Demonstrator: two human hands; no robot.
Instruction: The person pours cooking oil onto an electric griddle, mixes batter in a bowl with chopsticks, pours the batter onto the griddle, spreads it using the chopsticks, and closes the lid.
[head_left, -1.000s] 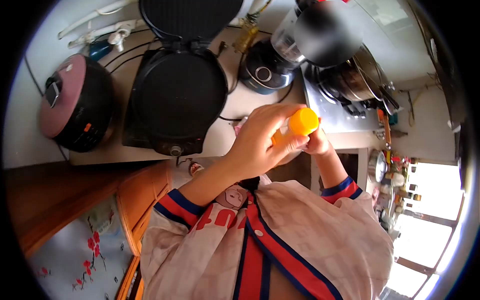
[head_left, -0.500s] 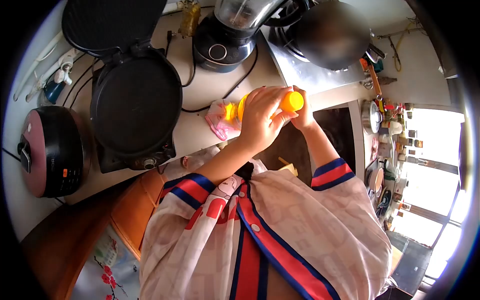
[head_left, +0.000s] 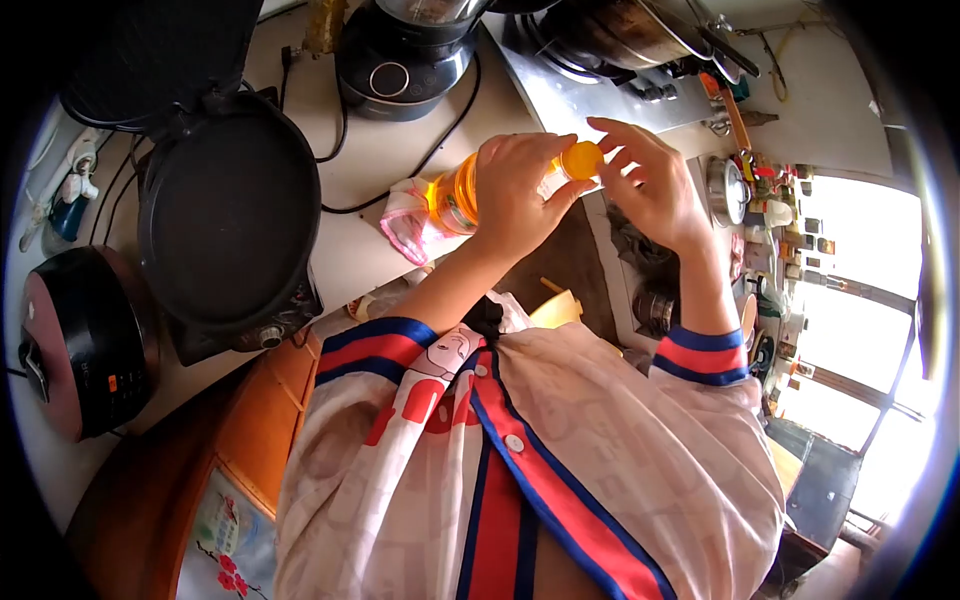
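Observation:
My left hand (head_left: 515, 195) is wrapped around a clear bottle of yellow-orange liquid (head_left: 452, 198), likely cooking oil. The bottle leans over, its yellow cap (head_left: 580, 160) pointing right. Crumpled pink-and-white plastic (head_left: 405, 225) covers the bottle's base. Beside the cap is my right hand (head_left: 655, 190), fingers spread and curved; whether a fingertip touches the cap, I cannot tell. My left palm and fingers hide the bottle's middle.
On the counter, a round black electric griddle (head_left: 230, 210) stands with its lid up, beside a pink-and-black cooker (head_left: 95, 340). Behind are a blender base (head_left: 400, 75) and its cord (head_left: 440, 145). A pot (head_left: 630, 30) sits on the stove at upper right.
My right hand has come away from around the cap and opened to the right. My left hand keeps hold of the bottle. The view has shifted, showing more of the pot.

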